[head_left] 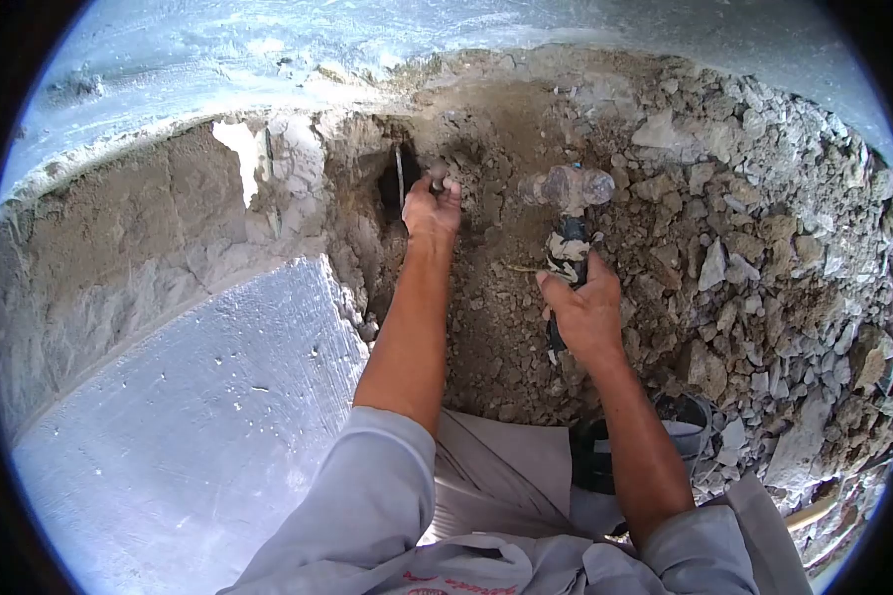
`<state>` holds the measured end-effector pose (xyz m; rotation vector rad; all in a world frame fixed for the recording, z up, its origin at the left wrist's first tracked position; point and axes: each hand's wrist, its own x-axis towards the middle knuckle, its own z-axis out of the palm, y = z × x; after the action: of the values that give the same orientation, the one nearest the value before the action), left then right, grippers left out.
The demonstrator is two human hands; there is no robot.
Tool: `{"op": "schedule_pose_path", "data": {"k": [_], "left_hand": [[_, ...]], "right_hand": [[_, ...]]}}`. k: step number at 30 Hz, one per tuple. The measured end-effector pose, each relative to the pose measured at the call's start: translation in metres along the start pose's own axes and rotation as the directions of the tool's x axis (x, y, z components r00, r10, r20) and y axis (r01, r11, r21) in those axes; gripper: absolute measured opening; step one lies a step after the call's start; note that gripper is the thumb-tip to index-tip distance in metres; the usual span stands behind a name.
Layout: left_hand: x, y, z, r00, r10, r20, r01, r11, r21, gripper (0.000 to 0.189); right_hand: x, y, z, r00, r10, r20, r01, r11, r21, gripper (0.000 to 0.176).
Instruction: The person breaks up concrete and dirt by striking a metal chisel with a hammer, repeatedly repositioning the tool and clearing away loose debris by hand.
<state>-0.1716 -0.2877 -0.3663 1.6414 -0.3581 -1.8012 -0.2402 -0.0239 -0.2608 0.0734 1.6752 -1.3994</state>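
Observation:
My right hand (587, 302) is wrapped round the dark, taped handle of a club hammer (569, 186), whose dusty, blunt metal head points away from me over the rubble. At the edge of a dark hole (392, 183) in the broken ground, my left hand (434, 208) has its fingers curled together. A small rounded, dusty end (440, 173) shows at those fingertips; I cannot tell what it belongs to. Just left of the fingers a thin pale rod (400, 174) stands in the hole.
Loose stones and broken concrete (744, 248) cover the right side. A smooth grey slab (189, 426) with a ragged edge lies at the left, below a rough cut earth face (129, 228). A pale curved surface (466, 40) spans the top. My shoe (595, 451) rests on the rubble.

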Motion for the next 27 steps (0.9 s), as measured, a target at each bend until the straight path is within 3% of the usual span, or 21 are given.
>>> {"op": "schedule_pose_path", "data": {"k": [2, 6, 9, 13, 15, 18, 22, 25, 27], "left_hand": [[-0.006, 0.001, 0.003, 0.999, -0.047, -0.027, 0.046, 0.997, -0.056, 0.013], [-0.004, -0.001, 0.010, 0.983, -0.162, -0.088, 0.157, 0.986, -0.063, 0.014], [-0.022, 0.009, 0.019, 0.975, -0.217, 0.054, 0.224, 0.947, -0.228, 0.015], [-0.097, -0.008, 0.019, 0.895, -0.251, 0.369, 0.342, 0.916, -0.208, 0.015], [-0.139, -0.016, 0.018, 0.915, -0.178, 0.363, 0.215, 0.975, -0.063, 0.014], [-0.187, -0.006, 0.000, 0.881, -0.168, 0.442, 0.159, 0.986, 0.059, 0.022], [-0.165, 0.011, -0.033, 0.929, -0.092, 0.360, 0.095, 0.995, 0.008, 0.024], [-0.118, 0.027, -0.048, 0.962, -0.114, 0.249, 0.189, 0.934, -0.304, 0.025], [-0.101, 0.041, -0.050, 0.967, -0.154, 0.204, 0.225, 0.893, -0.390, 0.027]], "right_hand": [[0.006, 0.023, 0.003, 0.994, -0.105, -0.016, 0.105, 0.994, -0.041, 0.044], [0.001, 0.015, 0.009, 0.997, -0.077, 0.016, 0.076, 0.995, 0.057, 0.037], [-0.007, 0.000, 0.011, 0.999, -0.023, 0.042, 0.019, 0.994, 0.107, 0.030], [-0.012, 0.002, 0.013, 0.999, -0.032, 0.013, 0.030, 0.993, 0.116, 0.023], [-0.009, 0.002, 0.011, 0.998, -0.056, 0.007, 0.055, 0.994, 0.097, 0.022], [-0.011, -0.004, 0.010, 0.999, -0.046, 0.003, 0.045, 0.992, 0.117, 0.023], [-0.012, -0.004, 0.010, 0.999, -0.053, 0.006, 0.052, 0.989, 0.138, 0.024], [-0.013, 0.002, 0.007, 0.997, -0.069, 0.034, 0.066, 0.995, 0.073, 0.024], [-0.014, 0.000, 0.007, 0.997, -0.061, 0.045, 0.060, 0.998, 0.034, 0.026]]}}
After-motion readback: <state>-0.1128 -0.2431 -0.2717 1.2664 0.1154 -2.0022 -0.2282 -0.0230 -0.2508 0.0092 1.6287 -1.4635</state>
